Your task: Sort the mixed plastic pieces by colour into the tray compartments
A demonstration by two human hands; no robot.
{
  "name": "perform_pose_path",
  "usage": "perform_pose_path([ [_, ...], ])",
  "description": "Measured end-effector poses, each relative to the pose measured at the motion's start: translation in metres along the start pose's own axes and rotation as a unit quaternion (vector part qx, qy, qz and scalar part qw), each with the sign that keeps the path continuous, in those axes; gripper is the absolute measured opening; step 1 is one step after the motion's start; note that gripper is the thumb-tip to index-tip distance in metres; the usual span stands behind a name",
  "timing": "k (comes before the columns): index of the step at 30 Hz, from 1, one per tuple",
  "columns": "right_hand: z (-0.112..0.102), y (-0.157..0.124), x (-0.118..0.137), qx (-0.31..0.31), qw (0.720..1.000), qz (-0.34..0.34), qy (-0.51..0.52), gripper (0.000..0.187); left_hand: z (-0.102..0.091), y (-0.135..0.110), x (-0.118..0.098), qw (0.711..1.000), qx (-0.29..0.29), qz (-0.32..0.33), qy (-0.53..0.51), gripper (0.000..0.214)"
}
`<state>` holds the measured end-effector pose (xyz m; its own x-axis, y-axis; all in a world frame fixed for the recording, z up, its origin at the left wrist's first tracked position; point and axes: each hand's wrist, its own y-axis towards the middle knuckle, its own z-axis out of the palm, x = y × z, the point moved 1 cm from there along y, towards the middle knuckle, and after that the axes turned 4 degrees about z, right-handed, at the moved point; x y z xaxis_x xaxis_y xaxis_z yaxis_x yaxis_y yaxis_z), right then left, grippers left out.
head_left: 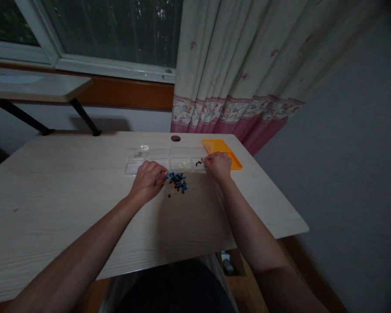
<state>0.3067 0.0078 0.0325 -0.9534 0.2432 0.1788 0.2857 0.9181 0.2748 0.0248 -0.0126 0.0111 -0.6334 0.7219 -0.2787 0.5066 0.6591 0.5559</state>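
Note:
A heap of small blue and dark pieces (178, 180) lies on the table in front of a clear divided plastic tray (158, 152). At the heap's left edge is my left hand (149, 179), fingers curled and tips together beside the blue pieces; whatever is between them is too small to tell. My right hand (219, 165) is closed in a pinch over the tray's front right compartment, its fingertips hiding what they hold. Small dark red pieces (199, 162) lie in that compartment, and pale yellow pieces (183, 165) in the one to its left.
An orange tray (236, 164) lies behind and right of my right hand. The pale wooden table (84, 187) carries a raised shelf (42, 89) at the back left. A round cable hole (175, 138) is near the back edge; a curtain (228, 78) hangs behind.

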Motion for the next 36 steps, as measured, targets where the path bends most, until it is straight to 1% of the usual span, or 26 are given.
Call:
perform_pose_path([
  [4, -0.004, -0.001, -0.002, 0.017, 1.0, 0.0, -0.015, 0.025, 0.0, 0.0, 0.001, 1.0, -0.004, -0.002, -0.002, 0.021],
  [8, -0.003, -0.002, -0.003, 0.018, 1.0, -0.01, -0.017, 0.026, 0.0, 0.0, 0.002, 1.0, 0.0, 0.003, -0.005, 0.021],
  [11, -0.003, -0.003, -0.004, 0.006, 1.0, -0.013, -0.014, 0.028, 0.0, 0.0, 0.001, 1.0, 0.004, 0.005, -0.011, 0.021],
  [14, -0.004, -0.003, 0.0, -0.018, 1.0, -0.02, -0.002, 0.029, 0.0, -0.001, -0.001, 0.999, 0.015, 0.027, -0.029, 0.019],
  [19, -0.005, -0.01, 0.017, -0.047, 0.995, -0.078, 0.047, 0.026, 0.002, -0.003, -0.002, 0.996, 0.06, 0.062, -0.038, 0.019],
  [24, -0.004, -0.022, 0.033, -0.062, 0.984, -0.14, 0.096, 0.025, 0.003, -0.003, -0.001, 0.994, 0.097, 0.053, -0.024, 0.016],
  [27, -0.003, -0.026, 0.036, -0.069, 0.98, -0.158, 0.1, 0.024, 0.004, -0.003, 0.0, 0.993, 0.105, 0.05, -0.024, 0.017],
  [31, -0.005, -0.029, 0.038, -0.071, 0.977, -0.172, 0.103, 0.024, 0.005, -0.003, 0.001, 0.994, 0.101, 0.045, -0.015, 0.02],
  [36, -0.009, -0.032, 0.042, -0.058, 0.975, -0.183, 0.109, 0.023, 0.007, -0.004, 0.001, 0.994, 0.101, 0.051, 0.001, 0.018],
])
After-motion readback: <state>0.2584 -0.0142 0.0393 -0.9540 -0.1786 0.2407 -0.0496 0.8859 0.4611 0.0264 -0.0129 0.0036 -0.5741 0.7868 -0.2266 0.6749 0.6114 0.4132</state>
